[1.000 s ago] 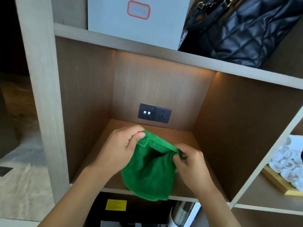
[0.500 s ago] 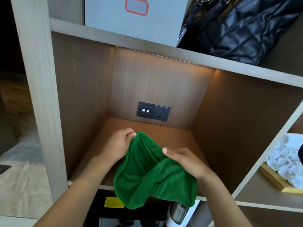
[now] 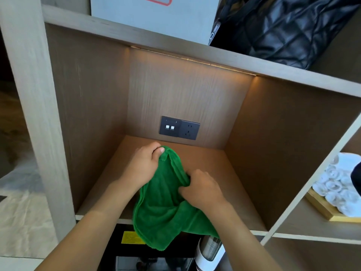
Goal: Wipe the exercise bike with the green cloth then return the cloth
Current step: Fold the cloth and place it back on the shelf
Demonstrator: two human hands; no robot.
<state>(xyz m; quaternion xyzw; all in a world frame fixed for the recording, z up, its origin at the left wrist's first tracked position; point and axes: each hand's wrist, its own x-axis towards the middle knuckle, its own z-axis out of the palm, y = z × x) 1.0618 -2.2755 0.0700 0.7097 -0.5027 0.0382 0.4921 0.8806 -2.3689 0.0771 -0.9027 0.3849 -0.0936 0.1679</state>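
Return stage, by our reading: no exercise bike in view, wiping presumably done. We hold the crumpled green terry cloth (image 3: 166, 208) over the front edge of the wooden shelf cubby (image 3: 224, 173), lower folds hanging past the lip. Left hand (image 3: 143, 167) pinches its top corner; right hand (image 3: 201, 190) has fingers curled into a bunched fold. Left to do: lay it down, let go. Black wall socket plate (image 3: 179, 127) behind; rolled white towels (image 3: 338, 184) on a gold tray rightward. Nothing obstructs.

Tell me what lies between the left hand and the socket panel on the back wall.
Only bare shelf floor, per the head view, between left hand and socket panel.
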